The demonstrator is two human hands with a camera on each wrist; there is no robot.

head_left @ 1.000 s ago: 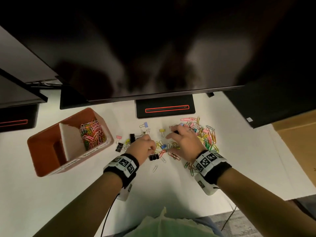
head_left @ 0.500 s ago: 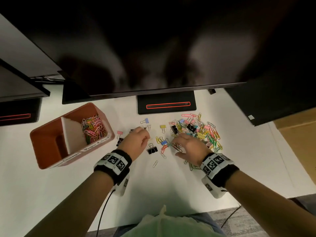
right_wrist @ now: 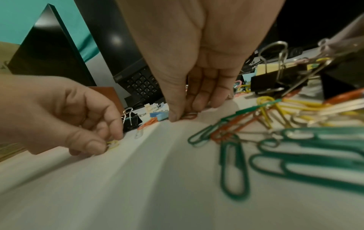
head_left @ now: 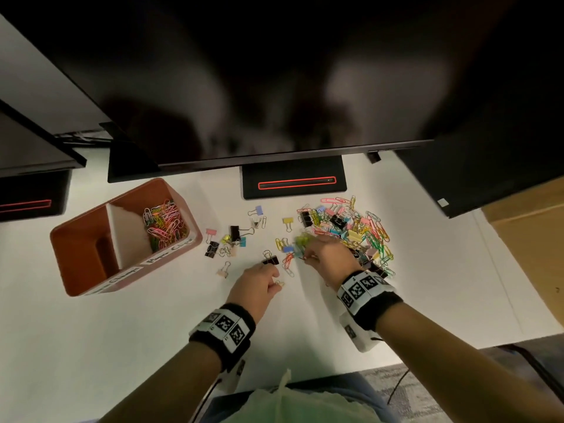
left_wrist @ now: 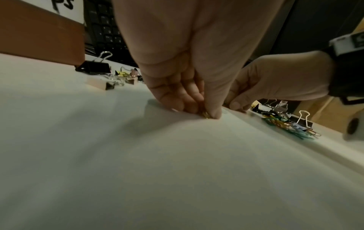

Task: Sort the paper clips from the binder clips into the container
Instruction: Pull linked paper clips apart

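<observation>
Since half a second ago my left hand (head_left: 259,283) has dropped nearer me; its grip pinches a yellow paper clip (right_wrist: 112,144) flat on the counter (head_left: 122,331). My right hand (head_left: 328,257) pinches an orange clip (right_wrist: 189,116). Light, slippery wire: take it by the edges.

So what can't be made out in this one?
- Container left compartment: head view, floor in shadow, contents unclear.
- Container labels: head view, too small to read; left wrist view crops them.
- Paper clip at the left hand: left wrist view, fingers cover most of it.
</observation>
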